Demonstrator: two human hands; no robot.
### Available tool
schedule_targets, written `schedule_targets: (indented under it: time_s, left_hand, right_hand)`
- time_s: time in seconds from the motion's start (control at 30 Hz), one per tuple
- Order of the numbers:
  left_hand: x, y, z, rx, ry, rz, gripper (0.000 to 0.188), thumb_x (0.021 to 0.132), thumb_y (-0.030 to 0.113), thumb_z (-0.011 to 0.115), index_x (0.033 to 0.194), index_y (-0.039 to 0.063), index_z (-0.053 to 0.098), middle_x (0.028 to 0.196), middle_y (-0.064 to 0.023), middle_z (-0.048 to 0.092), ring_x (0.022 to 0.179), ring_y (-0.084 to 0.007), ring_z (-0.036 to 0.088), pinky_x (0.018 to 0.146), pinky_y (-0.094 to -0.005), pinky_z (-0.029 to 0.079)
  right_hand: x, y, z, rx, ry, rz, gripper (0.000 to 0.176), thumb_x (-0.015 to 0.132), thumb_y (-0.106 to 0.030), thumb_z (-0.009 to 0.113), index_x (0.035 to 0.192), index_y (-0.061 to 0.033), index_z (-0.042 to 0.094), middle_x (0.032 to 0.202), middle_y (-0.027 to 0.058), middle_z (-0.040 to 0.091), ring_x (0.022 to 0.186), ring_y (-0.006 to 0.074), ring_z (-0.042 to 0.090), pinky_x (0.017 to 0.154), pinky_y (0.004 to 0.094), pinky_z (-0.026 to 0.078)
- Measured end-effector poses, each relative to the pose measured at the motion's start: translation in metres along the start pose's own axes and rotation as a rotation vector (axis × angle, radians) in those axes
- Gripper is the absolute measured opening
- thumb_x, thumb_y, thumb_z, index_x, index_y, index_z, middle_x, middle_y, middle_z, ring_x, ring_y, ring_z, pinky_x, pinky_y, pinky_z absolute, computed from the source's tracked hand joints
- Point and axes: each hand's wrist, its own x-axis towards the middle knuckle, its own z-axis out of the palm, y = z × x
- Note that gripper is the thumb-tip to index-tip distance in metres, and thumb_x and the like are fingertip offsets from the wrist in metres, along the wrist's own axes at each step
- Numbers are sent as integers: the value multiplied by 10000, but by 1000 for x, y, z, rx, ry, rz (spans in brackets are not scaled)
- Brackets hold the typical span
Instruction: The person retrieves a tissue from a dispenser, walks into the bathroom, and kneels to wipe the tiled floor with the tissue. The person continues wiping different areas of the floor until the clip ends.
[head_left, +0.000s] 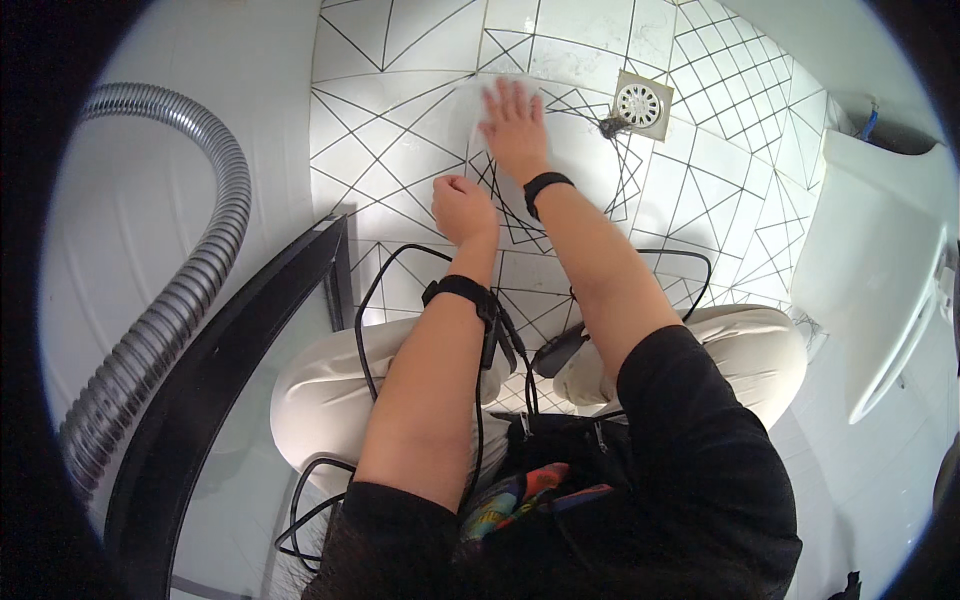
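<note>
My right hand (516, 127) lies palm down over the white tiled floor (405, 142), its fingers slightly spread and blurred. Beneath it shows a pale, thin patch, perhaps a white wipe, mostly hidden by the hand. Nearer to me, my left hand (465, 210) is curled into a fist above the tiles, with nothing visible in it. To the right of my right hand, a square metal floor drain (640, 105) is set in the floor. A dark clump of hair (615, 126) lies at the drain's left edge.
A ribbed metal hose (232, 187) curves along the left side. Below it runs a black frame (225, 360) with a glass-like panel. A white toilet (870, 255) stands at the right. Black cables (363, 315) loop around my forearms and knees.
</note>
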Motion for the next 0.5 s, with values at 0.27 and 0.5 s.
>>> schedule_targets:
  time_s: [0.27,0.5]
  left_hand:
    - [-3,0,1,-12,46,69,210,840,192,403,878,30,531,865,-154,592,832,-344,542,727,-437,413]
    - [-3,-1,1,1,-36,-43,218,840,195,400,891,27,530,864,-161,591,825,-346,545,733,-433,416]
  right_hand:
    - [1,-31,2,134,-353,-605,419,875,-279,388,1293,-250,358,1417,25,221,1314,243,163,1055,452,126]
    - [32,30,-12,-149,-89,-166,496,870,-336,413,1340,-258,274,1434,42,169,1314,278,150,1035,497,149]
